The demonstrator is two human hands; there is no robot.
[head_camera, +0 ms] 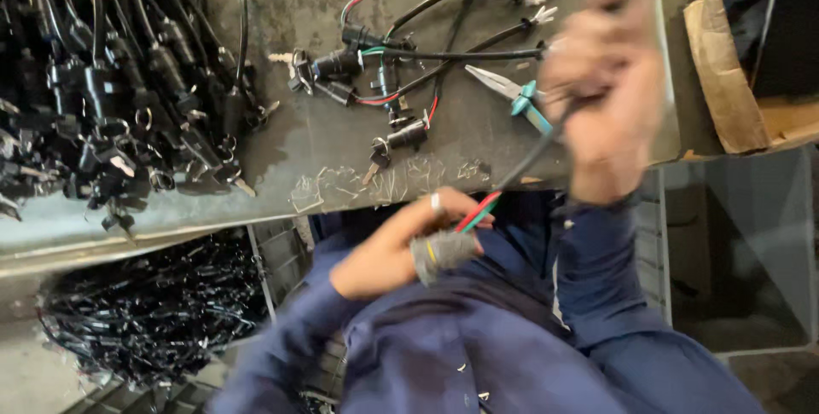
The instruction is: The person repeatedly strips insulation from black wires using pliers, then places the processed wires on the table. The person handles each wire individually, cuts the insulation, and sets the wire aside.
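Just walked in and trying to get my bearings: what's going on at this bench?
A person in blue workwear holds a black cable taut between both hands. The left hand pinches its red and green wire ends; the blurred right hand grips it higher up. Pliers and wired key switches lie on the metal bench.

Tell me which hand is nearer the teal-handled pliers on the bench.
Right. The right hand is raised just beside the pliers, blurred; the left hand sits lower, below the bench edge, pinching wire ends.
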